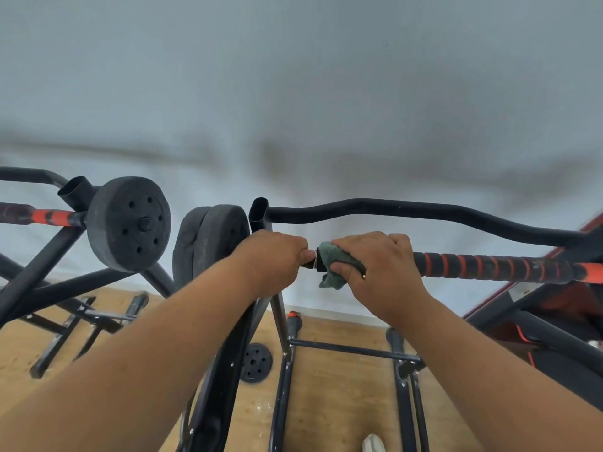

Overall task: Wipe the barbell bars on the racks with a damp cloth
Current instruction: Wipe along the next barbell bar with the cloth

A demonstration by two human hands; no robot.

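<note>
A barbell bar [489,264] with a black and orange striped grip lies across the rack, running right from the centre. My right hand [381,269] is wrapped around it near its left end, holding a green cloth [339,261] against the bar. Just to the left, my left hand [274,261] grips the same bar beside a metal collar, next to two black weight plates [208,239]. A second barbell [49,216] with an orange and black grip and one black plate [129,223] rests on another rack at the left.
A curved black rack rail [408,208] runs behind the bar. Black rack legs [284,370] stand on the wooden floor, where a loose weight plate [256,362] lies. A black and red bench [554,337] slopes at the right. A white wall is close ahead.
</note>
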